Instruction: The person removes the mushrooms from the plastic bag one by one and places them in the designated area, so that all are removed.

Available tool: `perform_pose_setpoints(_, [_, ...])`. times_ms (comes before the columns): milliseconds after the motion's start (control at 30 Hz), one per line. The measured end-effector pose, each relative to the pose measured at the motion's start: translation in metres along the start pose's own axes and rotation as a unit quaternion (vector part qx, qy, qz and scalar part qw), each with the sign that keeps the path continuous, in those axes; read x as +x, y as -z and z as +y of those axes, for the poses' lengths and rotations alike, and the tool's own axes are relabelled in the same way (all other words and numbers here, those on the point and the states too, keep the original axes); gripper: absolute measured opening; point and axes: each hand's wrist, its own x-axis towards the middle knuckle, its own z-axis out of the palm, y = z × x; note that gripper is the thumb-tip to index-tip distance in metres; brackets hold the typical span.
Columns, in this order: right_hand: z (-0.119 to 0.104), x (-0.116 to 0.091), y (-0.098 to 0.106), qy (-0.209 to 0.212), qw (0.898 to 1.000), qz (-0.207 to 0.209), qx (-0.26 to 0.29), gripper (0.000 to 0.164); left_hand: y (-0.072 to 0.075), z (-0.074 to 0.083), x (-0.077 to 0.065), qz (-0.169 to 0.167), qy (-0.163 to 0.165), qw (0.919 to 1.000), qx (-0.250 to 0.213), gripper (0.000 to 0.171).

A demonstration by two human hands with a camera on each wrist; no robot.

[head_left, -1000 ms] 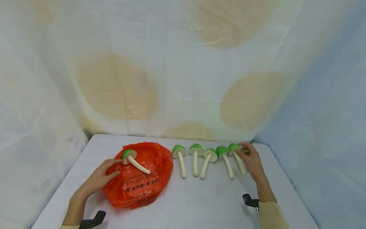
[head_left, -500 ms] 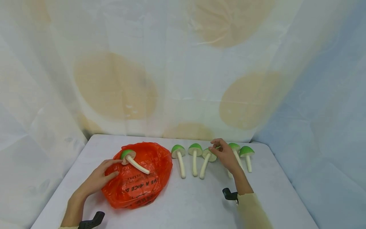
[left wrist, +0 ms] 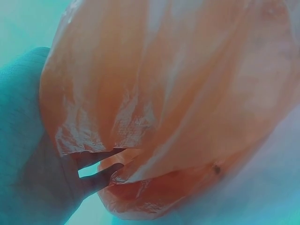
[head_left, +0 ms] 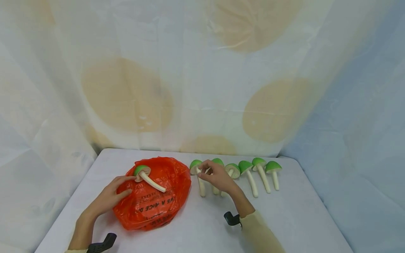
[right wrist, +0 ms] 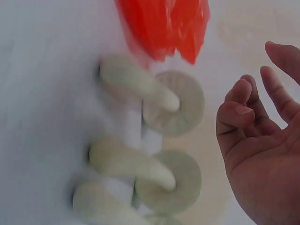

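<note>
My left hand [head_left: 109,196] lies at the left rim of the red plastic bag [head_left: 152,207], thumb and fingers spread against the film. In the left wrist view the bag [left wrist: 140,93] drapes over the fingers and hides their tips. One green-capped toy mushroom [head_left: 153,183] with a white stem rests in the bag, its cap near the left fingertips. My right hand [head_left: 218,177] hovers over the row's left end, partly covering the leftmost mushroom [head_left: 201,188]. In the right wrist view the right hand [right wrist: 262,145] holds nothing, fingers loosely bent and apart from the mushrooms [right wrist: 176,112].
Several more mushrooms lie side by side to the right, ending with the rightmost mushroom [head_left: 273,168]. They sit along the back of the white table [head_left: 202,225]. A pale curtain with tan spots [head_left: 202,88] hangs close behind and at both sides.
My right hand has swept left along the row, from the right end to the leftmost mushrooms, uncovering the rightmost mushroom. The left hand, bag and mushroom in it look unmoved.
</note>
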Motion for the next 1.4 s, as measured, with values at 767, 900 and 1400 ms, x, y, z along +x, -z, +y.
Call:
perform_pose_setpoints(767, [-0.014,0.032,-0.089,-0.010,0.993,-0.089,0.073,0.038,-0.002,-0.004,0.004,-0.001,-0.005,1.0000,-0.005,0.045])
perform_pose_setpoints(900, [-0.012,0.035,-0.099,-0.026,0.993,-0.085,0.072,0.037,-0.002,-0.005,0.003,0.002,-0.010,1.0000,-0.001,0.045])
perform_pose_setpoints(1400, [-0.009,0.046,-0.119,-0.074,0.989,-0.091,0.092,0.034,-0.003,-0.006,0.004,0.003,-0.022,0.9997,-0.003,0.044])
